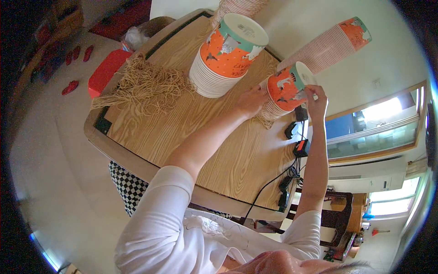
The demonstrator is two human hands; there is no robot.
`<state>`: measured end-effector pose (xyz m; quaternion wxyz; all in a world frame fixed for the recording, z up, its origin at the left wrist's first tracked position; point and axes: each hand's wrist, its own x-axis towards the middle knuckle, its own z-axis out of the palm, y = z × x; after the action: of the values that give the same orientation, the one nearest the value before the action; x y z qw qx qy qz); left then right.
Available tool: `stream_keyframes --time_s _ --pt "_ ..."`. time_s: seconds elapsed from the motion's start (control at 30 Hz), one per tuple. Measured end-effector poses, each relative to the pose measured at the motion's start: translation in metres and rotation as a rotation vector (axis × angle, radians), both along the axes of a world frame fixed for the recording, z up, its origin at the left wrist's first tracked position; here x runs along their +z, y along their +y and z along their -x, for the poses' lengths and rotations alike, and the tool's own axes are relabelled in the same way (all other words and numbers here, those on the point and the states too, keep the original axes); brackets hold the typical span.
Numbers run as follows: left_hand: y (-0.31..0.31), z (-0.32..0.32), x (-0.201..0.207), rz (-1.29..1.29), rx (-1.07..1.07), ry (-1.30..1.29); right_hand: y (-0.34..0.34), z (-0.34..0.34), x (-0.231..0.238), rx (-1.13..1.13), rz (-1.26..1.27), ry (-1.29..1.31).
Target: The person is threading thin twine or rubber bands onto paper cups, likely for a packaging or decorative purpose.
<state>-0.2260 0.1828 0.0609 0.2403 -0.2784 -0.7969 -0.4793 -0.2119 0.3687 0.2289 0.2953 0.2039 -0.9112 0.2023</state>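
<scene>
In front of me an orange and green paper bucket, patterned with dark and white figures, sits upside down on top of a nested stack. My left hand is closed against its left side, the fingertips partly hidden. Thumb and fingers of my right hand pinch at the bucket's right side, by the green band; any small thing between them is too fine to make out. Left of it stands a taller, larger-looking stack of the same buckets. A loose heap of tan twine spreads over the table's left part.
More stacked buckets stand behind to the right, and another stack at the far edge. Black adapters and cables run along the table's right edge. A red stool stands beyond the wood-grain table, and a checkered cloth hangs near me.
</scene>
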Motion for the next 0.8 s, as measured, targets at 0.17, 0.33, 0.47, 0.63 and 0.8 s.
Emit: stream_keyframes --time_s 0.17,0.33,0.47,0.63,0.8 --pt "0.004 0.009 -0.016 0.033 0.093 0.013 -0.008 0.004 0.001 0.025 0.003 -0.006" --pt "0.003 0.003 -0.005 -0.093 -0.132 -0.190 0.002 0.006 -0.002 -0.006 0.039 -0.005" --pt "-0.009 -0.009 0.012 -0.102 -0.121 -0.238 -0.002 0.002 0.001 -0.021 0.008 -0.022" --pt "-0.001 -0.010 0.017 -0.171 -0.125 -0.116 0.005 -0.001 -0.002 -0.048 0.008 -0.007" --pt "0.011 -0.018 0.026 0.147 0.036 -0.156 0.006 0.000 -0.004 -0.100 -0.042 -0.006"
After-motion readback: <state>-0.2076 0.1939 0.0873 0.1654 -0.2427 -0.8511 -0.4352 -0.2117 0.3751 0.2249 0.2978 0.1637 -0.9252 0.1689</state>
